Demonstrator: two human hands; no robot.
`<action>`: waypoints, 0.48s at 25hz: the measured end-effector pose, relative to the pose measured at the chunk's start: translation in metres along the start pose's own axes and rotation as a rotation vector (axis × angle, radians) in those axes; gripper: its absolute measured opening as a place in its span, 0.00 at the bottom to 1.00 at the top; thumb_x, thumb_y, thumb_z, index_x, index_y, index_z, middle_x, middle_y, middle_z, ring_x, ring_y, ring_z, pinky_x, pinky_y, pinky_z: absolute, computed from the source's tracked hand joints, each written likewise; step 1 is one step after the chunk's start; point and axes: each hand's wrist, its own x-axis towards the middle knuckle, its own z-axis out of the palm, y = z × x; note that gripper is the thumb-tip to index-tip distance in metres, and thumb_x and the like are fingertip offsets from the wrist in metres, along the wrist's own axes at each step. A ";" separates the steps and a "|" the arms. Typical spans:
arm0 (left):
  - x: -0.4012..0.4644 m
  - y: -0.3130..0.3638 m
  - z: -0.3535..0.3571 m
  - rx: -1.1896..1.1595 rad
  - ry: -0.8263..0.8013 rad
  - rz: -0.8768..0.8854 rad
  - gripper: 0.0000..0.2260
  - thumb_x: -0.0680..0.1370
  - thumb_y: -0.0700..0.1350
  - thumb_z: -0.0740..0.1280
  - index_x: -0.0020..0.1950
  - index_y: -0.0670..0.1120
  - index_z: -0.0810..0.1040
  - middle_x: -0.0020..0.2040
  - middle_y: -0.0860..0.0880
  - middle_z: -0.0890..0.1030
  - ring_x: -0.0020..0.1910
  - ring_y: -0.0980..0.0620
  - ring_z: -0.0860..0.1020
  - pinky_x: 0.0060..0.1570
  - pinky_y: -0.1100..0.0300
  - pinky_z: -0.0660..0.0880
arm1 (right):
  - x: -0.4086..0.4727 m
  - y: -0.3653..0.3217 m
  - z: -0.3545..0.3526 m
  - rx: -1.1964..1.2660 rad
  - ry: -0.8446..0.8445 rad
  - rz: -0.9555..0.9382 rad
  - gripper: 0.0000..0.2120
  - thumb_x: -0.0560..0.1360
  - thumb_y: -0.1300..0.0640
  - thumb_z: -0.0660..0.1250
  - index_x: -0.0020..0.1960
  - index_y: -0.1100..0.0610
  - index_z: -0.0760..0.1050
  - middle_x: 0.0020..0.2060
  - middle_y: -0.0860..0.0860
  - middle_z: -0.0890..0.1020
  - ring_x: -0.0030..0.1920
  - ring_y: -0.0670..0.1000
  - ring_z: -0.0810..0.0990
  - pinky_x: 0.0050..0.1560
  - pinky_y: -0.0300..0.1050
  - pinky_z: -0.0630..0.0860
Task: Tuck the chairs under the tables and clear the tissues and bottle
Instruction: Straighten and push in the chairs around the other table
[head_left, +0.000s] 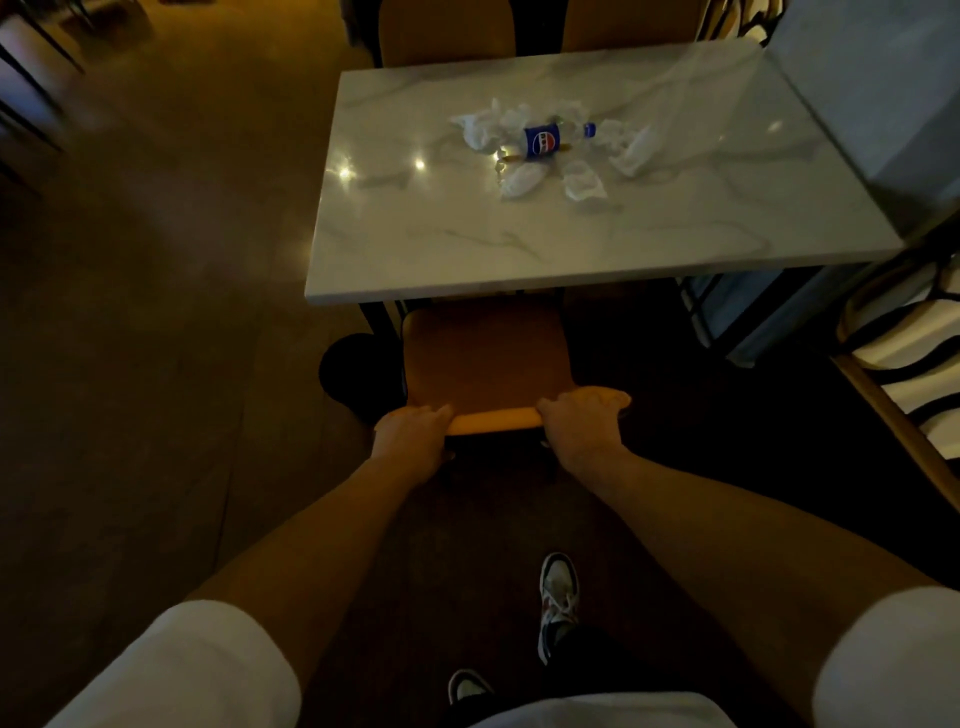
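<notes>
1. Both arms extend forward and down, bare below short white sleeves, with the hands set apart on the top rail of one chair
2. Left hand: fingers curled over the left end of the rail, thumb at the rear; it grips the backrest
3. Right hand: fingers wrapped over the right end of the rail; it grips the backrest likewise
4. Chair position: the orange seat lies partly beneath the near edge of the marble-patterned table; the backrest stands clear of the table edge
5. Count on the tabletop: one clear bottle with a blue label, lying on its side, cap pointing right; crumpled white tissues clustered around and touching it, roughly six pieces, exact number uncertain
6. Two further chair backs stand at the far table edge
7. Two shoes appear on the dark floor below
</notes>
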 end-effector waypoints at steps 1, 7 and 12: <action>0.005 -0.002 -0.003 0.002 0.005 -0.001 0.19 0.76 0.53 0.71 0.64 0.55 0.71 0.53 0.53 0.78 0.49 0.52 0.78 0.48 0.52 0.79 | 0.006 0.001 -0.002 0.008 -0.007 0.000 0.16 0.76 0.49 0.68 0.62 0.50 0.73 0.52 0.54 0.79 0.58 0.64 0.77 0.61 0.79 0.65; 0.035 -0.008 -0.017 -0.004 0.009 -0.029 0.21 0.76 0.52 0.71 0.67 0.55 0.70 0.55 0.52 0.79 0.51 0.51 0.79 0.51 0.51 0.78 | 0.042 0.006 -0.020 0.026 -0.030 -0.002 0.16 0.76 0.51 0.68 0.63 0.49 0.72 0.53 0.54 0.79 0.61 0.65 0.76 0.62 0.80 0.63; 0.063 -0.016 -0.030 0.027 0.002 -0.034 0.22 0.76 0.54 0.71 0.68 0.55 0.69 0.55 0.51 0.79 0.51 0.50 0.79 0.48 0.52 0.78 | 0.072 0.010 -0.034 0.041 -0.029 -0.010 0.16 0.77 0.52 0.68 0.64 0.48 0.72 0.54 0.53 0.79 0.60 0.65 0.76 0.61 0.81 0.62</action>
